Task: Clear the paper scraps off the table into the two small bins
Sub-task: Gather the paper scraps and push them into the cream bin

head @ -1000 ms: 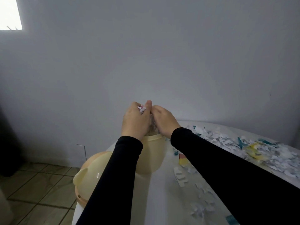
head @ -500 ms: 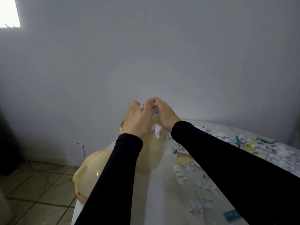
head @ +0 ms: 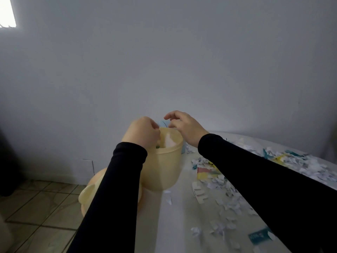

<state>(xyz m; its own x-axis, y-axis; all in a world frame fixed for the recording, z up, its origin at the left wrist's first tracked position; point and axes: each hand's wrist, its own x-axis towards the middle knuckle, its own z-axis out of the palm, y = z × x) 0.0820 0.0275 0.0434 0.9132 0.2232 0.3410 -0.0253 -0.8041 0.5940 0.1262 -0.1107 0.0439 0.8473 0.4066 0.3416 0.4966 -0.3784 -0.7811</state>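
Across the white desk (head: 175, 216), heaped toward the right and thinning leftward: torn white and coloured paper scraps (head: 310, 167), most uncollected. Near the left edge, upright: tall cream plastic bin (head: 164, 168), scraps showing inside; a second cream domed bin (head: 91, 190) low beside it. Over the rim: left hand (head: 141, 133) curled inward, grip contents impossible to tell; right hand (head: 186, 127) loose-fingered, released, empty. Judged mid-drop; next, reaching right to gather another handful.

You faced a plain grey wall (head: 182, 61); bright window (head: 7, 13) glared top left, tan tiled floor (head: 36, 212) sat below left, light dim.
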